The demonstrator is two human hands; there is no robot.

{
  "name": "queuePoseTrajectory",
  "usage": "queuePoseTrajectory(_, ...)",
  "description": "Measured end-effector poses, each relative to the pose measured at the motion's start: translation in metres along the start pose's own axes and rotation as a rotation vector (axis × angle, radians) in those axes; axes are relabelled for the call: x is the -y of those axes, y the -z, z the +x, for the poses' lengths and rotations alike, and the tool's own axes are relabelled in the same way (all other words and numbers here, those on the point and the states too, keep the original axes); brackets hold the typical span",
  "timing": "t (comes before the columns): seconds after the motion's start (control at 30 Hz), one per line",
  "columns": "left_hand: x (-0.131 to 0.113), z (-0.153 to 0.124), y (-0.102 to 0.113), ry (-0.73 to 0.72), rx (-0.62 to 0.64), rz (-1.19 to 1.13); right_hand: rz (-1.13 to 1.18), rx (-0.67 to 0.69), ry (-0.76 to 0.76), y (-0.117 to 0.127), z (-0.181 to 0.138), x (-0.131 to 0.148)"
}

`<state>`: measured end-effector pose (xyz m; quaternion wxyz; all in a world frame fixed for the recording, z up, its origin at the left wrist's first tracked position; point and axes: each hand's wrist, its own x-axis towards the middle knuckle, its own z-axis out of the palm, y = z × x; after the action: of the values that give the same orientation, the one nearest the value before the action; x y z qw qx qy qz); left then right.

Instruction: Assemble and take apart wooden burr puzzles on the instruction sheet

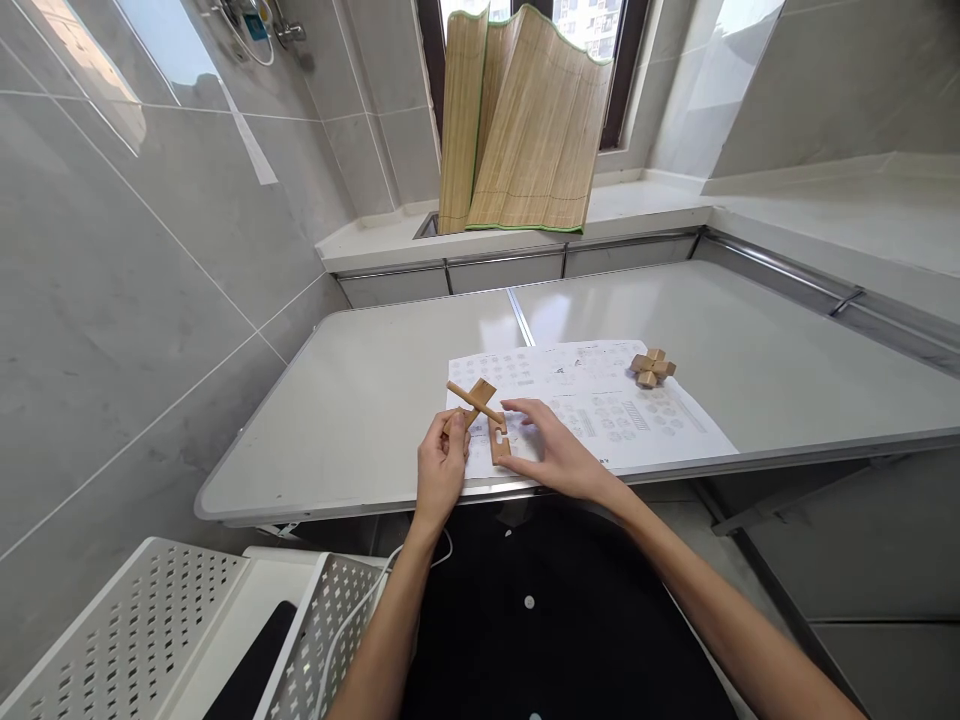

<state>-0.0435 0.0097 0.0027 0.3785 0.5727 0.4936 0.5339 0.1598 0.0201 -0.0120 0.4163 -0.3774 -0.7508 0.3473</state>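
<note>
My left hand [441, 465] is closed on some wooden puzzle pieces [482, 392], a flat plate and a thin rod that cross each other. My fingers hide their lower ends. Just to the right, a flat notched wooden puzzle piece [498, 452] stands between the thumb and fingers of my right hand [555, 450], gripped at its top and bottom ends. The rod's lower end reaches the top of this notched piece; whether they touch I cannot tell. Beneath both hands lies a printed instruction sheet [592, 400] with rows of small diagrams.
An assembled wooden burr puzzle [652, 368] rests on the sheet's far right part. The white folding table [360, 400] has a metal seam. A bamboo mat [540, 130] leans by the window. White perforated baskets [150, 610] and a white cable [352, 620] are at lower left.
</note>
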Motion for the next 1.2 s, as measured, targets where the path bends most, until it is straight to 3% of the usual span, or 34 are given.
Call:
queuePoseTrajectory(0.13, 0.001, 0.000, 0.001, 0.004, -0.004, -0.030, -0.205, 0.113, 0.025, -0.006, 0.007, -0.003)
queuePoseTrajectory(0.33, -0.001, -0.003, 0.005, -0.023, 0.027, 0.063, -0.281, 0.164, 0.056, 0.004, 0.015, 0.001)
queuePoseTrajectory(0.4, -0.001, -0.003, 0.005, -0.021, 0.040, 0.094, -0.324, 0.100, 0.038, 0.014, 0.015, -0.004)
queuePoseTrajectory(0.5, -0.003, -0.005, 0.005, -0.026, 0.056, 0.117, -0.377, -0.114, -0.036, 0.036, 0.013, -0.012)
queuePoseTrajectory(0.57, -0.004, -0.005, 0.004, -0.040, 0.070, 0.128, -0.338, -0.252, -0.049, 0.049, 0.012, -0.011)
queuePoseTrajectory(0.63, -0.005, -0.005, 0.004, -0.050, 0.097, 0.134, -0.214, -0.285, -0.081, 0.057, 0.009, -0.003)
queuePoseTrajectory(0.73, -0.006, -0.005, 0.005, -0.044, 0.146, 0.124, -0.013, -0.213, -0.050, 0.055, 0.005, 0.018)
queuePoseTrajectory(0.83, -0.006, -0.005, 0.007, -0.040, 0.183, 0.102, 0.041, -0.160, -0.001, 0.043, 0.003, 0.035)
queuePoseTrajectory(1.0, -0.007, -0.006, 0.007, -0.056, 0.235, 0.097, 0.036, -0.134, 0.027, 0.030, 0.002, 0.043)
queuePoseTrajectory(1.2, -0.010, -0.006, 0.008, -0.062, 0.267, 0.077, -0.008, -0.059, -0.018, 0.035, 0.002, 0.045)
